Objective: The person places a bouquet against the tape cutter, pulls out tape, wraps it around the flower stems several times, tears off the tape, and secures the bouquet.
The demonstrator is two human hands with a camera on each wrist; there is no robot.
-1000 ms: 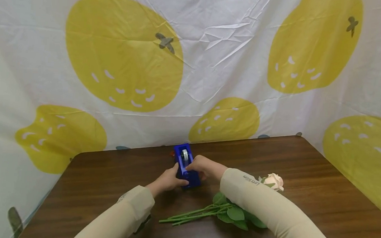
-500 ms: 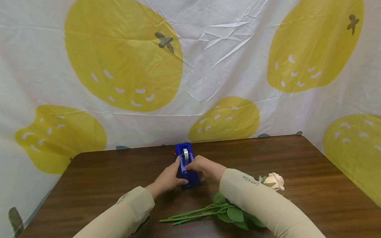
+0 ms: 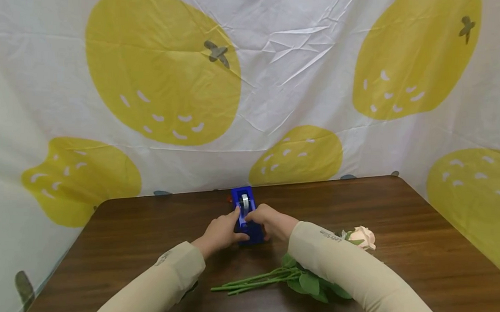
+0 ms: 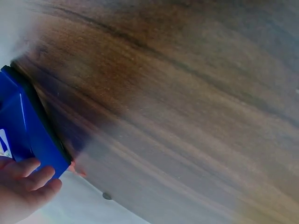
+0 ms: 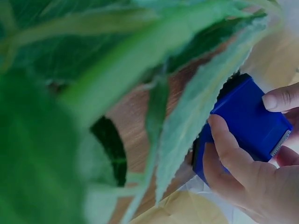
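Note:
A blue tape dispenser stands near the back of the table, with a roll of tape in its far half. My left hand holds it from the left, thumb over the near end. In the left wrist view, slightly bent fingers lie against its side. From the right, my right hand grips it, with digits reaching over the top in front of the roll. The right wrist view shows fingers on the dispenser's side and another digit close to the toothed cutter.
A pale pink rose with green stems and leaves lies under and beside my right forearm. Something small and red shows beside the dispenser. Behind the wooden table hangs a fruit-patterned cloth.
My left hand has shifted slightly right and up along the dispenser. The right hand keeps its place on it. The rose lies as before.

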